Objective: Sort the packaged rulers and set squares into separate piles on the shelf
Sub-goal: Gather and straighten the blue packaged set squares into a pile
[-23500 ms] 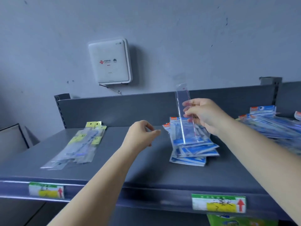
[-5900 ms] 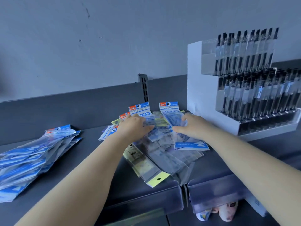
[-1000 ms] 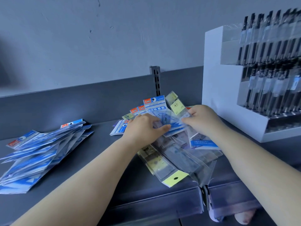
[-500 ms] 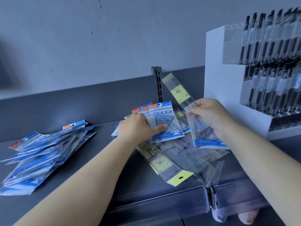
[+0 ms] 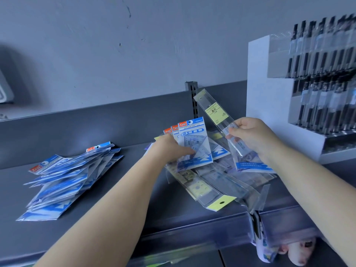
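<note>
A mixed heap of packaged rulers and set squares [image 5: 217, 180] lies on the grey shelf [image 5: 134, 199], right of centre. My left hand [image 5: 171, 149] grips a small fan of blue-carded set square packs [image 5: 192, 139], tilted up off the heap. My right hand [image 5: 250, 135] pinches a long clear ruler pack with a yellow label [image 5: 213, 110], lifted and slanting up to the left. A sorted pile of blue set square packs [image 5: 71, 176] lies fanned out on the shelf's left side.
A white tiered display of black pens [image 5: 308, 89] stands at the right, close to my right hand. The shelf's grey back panel [image 5: 96, 124] and a slotted upright [image 5: 192, 97] rise behind the heap. Soft pink items [image 5: 296, 251] hang below the shelf's front edge.
My right hand has drawn the ruler pack out of the heap and raised it. My left hand has gathered the set square packs and tilted them up.
</note>
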`<act>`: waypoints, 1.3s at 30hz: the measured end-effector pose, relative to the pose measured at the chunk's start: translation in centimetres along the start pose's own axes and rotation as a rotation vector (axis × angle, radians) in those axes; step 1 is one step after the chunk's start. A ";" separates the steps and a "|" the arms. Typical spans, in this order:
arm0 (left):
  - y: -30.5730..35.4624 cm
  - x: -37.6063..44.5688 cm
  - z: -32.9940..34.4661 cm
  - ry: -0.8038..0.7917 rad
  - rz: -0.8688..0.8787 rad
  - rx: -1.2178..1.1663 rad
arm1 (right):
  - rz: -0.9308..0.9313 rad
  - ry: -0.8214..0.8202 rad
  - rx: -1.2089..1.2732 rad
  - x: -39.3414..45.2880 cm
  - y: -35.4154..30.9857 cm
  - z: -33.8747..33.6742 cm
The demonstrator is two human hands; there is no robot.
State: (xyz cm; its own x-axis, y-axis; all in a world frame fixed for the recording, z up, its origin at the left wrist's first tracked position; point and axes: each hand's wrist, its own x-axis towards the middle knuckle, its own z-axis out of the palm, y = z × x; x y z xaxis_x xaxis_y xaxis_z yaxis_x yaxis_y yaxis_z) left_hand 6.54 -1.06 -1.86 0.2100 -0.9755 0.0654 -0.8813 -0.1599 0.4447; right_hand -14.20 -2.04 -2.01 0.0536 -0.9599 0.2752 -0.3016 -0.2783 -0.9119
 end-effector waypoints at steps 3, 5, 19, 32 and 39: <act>0.1 -0.3 0.4 0.016 -0.007 -0.048 | 0.000 -0.009 -0.022 -0.1 0.0 0.0; 0.4 -0.6 0.7 0.023 0.013 0.003 | -0.003 -0.012 -0.025 -0.1 0.0 0.1; 1.0 -0.5 -0.5 -0.085 -0.150 -0.618 | 0.004 -0.055 0.040 -0.7 -0.6 0.2; 0.6 -2.8 -3.7 0.270 0.101 -1.371 | -0.039 -0.011 0.394 -2.4 -4.8 0.8; -6.4 -5.2 -10.8 0.361 0.081 -1.241 | -0.068 -0.197 0.390 -3.6 -10.0 7.0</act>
State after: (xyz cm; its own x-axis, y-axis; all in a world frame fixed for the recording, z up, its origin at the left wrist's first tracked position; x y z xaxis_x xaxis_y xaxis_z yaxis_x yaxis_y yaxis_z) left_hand 15.71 6.64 4.60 0.4479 -0.8491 0.2801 0.0414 0.3326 0.9421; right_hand -4.69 3.91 3.96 0.2528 -0.9166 0.3097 0.0882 -0.2970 -0.9508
